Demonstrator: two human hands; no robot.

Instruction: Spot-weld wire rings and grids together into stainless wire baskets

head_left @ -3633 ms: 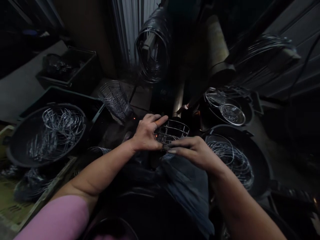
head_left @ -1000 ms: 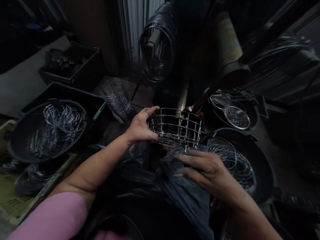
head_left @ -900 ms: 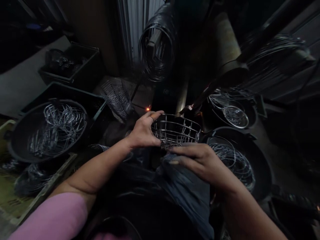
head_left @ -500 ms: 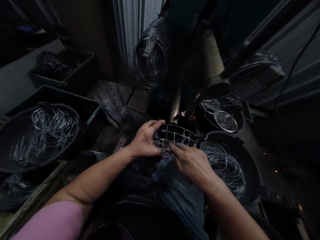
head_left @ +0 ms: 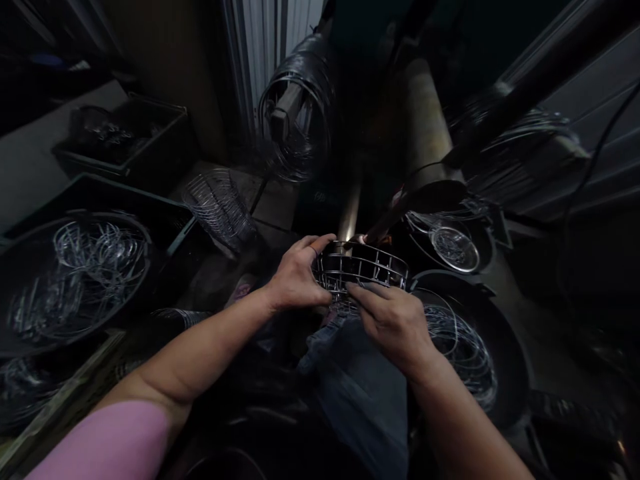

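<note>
A round wire basket (head_left: 373,267) of shiny metal rods is held between my two hands, just in front of a machine's metal bar. My left hand (head_left: 300,273) grips its left side, forefinger along the top rim and thumb lower down; an orange band circles one finger. On the near side, my right hand (head_left: 393,317) is closed on the basket's wires, fingers pointing left. Part of the lower basket is hidden behind my hands. The lower metal bar (head_left: 350,210) of the machine ends right at the basket's far rim.
A thick cylindrical machine arm (head_left: 430,120) juts in from above. Black tubs of wire rings (head_left: 463,347) stand on the right, with another wire-filled tub (head_left: 100,260) on the left. A coil of wire rings (head_left: 297,113) hangs on a post; stacked wire rings (head_left: 217,203) lean at left.
Both hands and the basket have shifted slightly right in view, and the basket's far rim now overlaps the bar's end more. My grip looks the same.
</note>
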